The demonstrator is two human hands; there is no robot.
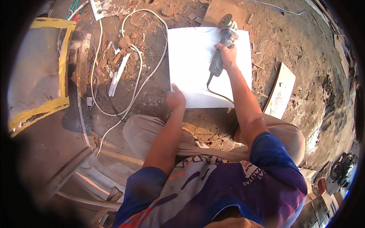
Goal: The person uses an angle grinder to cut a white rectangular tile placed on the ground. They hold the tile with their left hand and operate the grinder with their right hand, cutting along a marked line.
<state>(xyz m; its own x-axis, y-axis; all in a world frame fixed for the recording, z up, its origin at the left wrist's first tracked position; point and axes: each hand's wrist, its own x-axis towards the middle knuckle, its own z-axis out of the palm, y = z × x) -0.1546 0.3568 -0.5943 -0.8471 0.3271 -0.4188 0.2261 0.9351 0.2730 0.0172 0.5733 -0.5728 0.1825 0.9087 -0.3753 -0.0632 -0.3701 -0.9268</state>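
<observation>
A white rectangular board [194, 64] lies in front of my crossed legs. My right hand [228, 56] is wrapped round the grey body of an angle grinder [216, 62], held over the board's right half. The grinder's round disc [225, 21] points away from me, near the board's far edge. From its rear end a dark cord runs toward my right forearm. At the near left corner, my left hand [176, 98] grips the board's edge, thumb on top; its other fingers are mostly hidden.
A looped white cable [167, 41] lies on the dirt left of the board, among wood scraps and a white strip [118, 75]. A power strip [97, 8] is at the far left. A pale offcut panel [281, 91] rests by my right knee; a brown board [216, 13] lies beyond.
</observation>
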